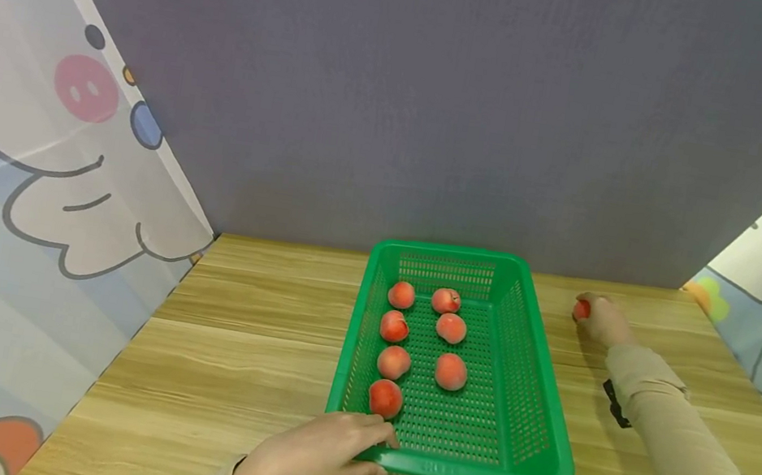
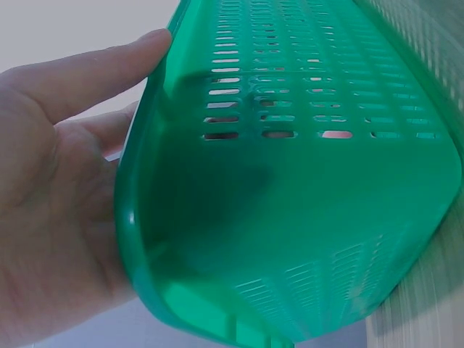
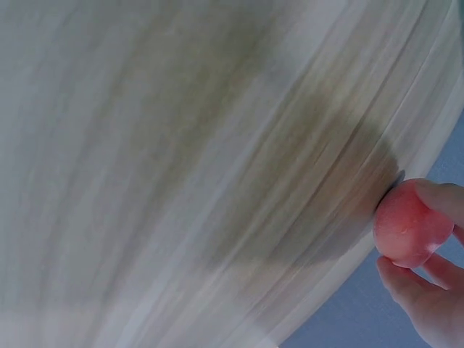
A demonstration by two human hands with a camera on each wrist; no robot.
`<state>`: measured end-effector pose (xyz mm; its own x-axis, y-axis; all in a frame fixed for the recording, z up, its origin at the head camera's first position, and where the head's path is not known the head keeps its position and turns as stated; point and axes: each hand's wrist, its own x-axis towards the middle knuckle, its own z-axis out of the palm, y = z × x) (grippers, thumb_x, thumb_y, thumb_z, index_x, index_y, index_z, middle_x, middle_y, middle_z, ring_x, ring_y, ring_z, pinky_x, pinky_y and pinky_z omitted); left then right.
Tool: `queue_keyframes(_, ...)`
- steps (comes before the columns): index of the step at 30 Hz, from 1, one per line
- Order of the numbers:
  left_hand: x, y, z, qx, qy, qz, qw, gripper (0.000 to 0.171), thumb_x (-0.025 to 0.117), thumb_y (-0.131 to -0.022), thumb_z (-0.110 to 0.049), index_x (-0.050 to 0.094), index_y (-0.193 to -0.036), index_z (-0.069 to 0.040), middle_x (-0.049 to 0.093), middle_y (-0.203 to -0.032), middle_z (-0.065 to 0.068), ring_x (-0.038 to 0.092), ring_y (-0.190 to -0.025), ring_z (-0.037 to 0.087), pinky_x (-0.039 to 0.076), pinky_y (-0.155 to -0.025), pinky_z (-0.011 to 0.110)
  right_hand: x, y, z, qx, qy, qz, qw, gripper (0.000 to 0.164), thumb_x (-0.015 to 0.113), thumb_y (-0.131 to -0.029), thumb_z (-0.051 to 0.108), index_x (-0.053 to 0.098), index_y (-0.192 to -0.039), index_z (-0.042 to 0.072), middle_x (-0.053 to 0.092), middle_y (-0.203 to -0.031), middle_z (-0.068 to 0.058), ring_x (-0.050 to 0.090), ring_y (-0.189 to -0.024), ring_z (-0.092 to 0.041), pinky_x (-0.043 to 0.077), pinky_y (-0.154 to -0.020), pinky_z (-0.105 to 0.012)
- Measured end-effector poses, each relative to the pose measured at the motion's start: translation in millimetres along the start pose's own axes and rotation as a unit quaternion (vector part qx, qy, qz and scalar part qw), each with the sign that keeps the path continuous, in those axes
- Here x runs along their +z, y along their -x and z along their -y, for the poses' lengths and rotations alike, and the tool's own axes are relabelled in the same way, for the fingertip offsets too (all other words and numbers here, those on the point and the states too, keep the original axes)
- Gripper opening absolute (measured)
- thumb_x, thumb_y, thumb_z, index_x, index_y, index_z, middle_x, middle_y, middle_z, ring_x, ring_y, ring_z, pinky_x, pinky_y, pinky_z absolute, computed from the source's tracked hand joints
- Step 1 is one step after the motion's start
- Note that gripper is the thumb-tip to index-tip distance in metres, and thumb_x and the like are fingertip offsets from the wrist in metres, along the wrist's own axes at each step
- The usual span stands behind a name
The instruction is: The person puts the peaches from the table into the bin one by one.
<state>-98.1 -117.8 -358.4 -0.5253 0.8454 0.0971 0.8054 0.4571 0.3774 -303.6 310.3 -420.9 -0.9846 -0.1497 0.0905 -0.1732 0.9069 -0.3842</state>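
Note:
A green plastic basket with slotted walls stands on the wooden table. Over its near rim, toward the left corner, my left hand grips with the fingers inside and the thumb outside; the left wrist view shows the thumb on one side of the rim. To the right of the basket, my right hand holds a peach low at the table's far side. Close up, the right wrist view has that red peach between thumb and fingers, at the tabletop.
Inside the basket, several peaches form a column along the left wall, and three more, one a peach, lie nearer the middle. A grey wall rises behind the table. Cartoon-printed sheets flank both sides.

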Motion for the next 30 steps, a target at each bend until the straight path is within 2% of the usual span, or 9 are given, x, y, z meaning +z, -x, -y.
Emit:
queue_keyframes(12,0.2,0.4,-0.4,0.002,-0.006,-0.002,1.0000,0.020,0.058,-0.086,-0.026,0.055,-0.102,-0.014,0.058,-0.093,-0.007,0.053,-0.083,-0.001,0.038,-0.069,0.007,0,6,-1,-0.015,0.002,-0.036,0.999,0.039,0.056,-0.077,0.000,0.044,-0.110,-0.017,0.045,-0.098,-0.043,0.047,-0.086,-0.054,0.040,-0.073,-0.056)
queue_keyframes(17,0.3,0.1,-0.2,0.004,-0.005,-0.002,1.0000,0.021,0.058,-0.086,-0.025,0.055,-0.103,-0.015,0.058,-0.094,-0.007,0.054,-0.084,-0.001,0.039,-0.069,0.007,-7,9,6,-0.020,0.005,-0.063,0.998,0.043,0.059,-0.076,0.003,0.043,-0.111,-0.016,0.048,-0.094,-0.039,0.049,-0.083,-0.050,0.041,-0.070,-0.054)
queue_keyframes(24,0.3,0.8,-1.1,0.002,-0.006,-0.003,1.0000,0.021,0.059,-0.085,-0.024,0.055,-0.103,-0.014,0.058,-0.093,-0.007,0.054,-0.083,-0.001,0.039,-0.069,0.007,-16,10,17,-0.059,0.023,-0.097,0.993,0.045,0.064,-0.072,0.002,0.045,-0.108,-0.016,0.049,-0.091,-0.039,0.051,-0.078,-0.051,0.041,-0.067,-0.055)
queue_keyframes(30,-0.1,0.8,-1.3,0.004,-0.004,-0.004,1.0000,0.021,0.060,-0.085,-0.023,0.055,-0.103,-0.014,0.058,-0.093,-0.007,0.054,-0.083,-0.001,0.039,-0.069,0.007,-23,8,23,-0.074,0.034,-0.103,0.991,0.037,0.061,-0.074,-0.003,0.046,-0.104,-0.017,0.048,-0.091,-0.040,0.050,-0.080,-0.052,0.041,-0.068,-0.056)
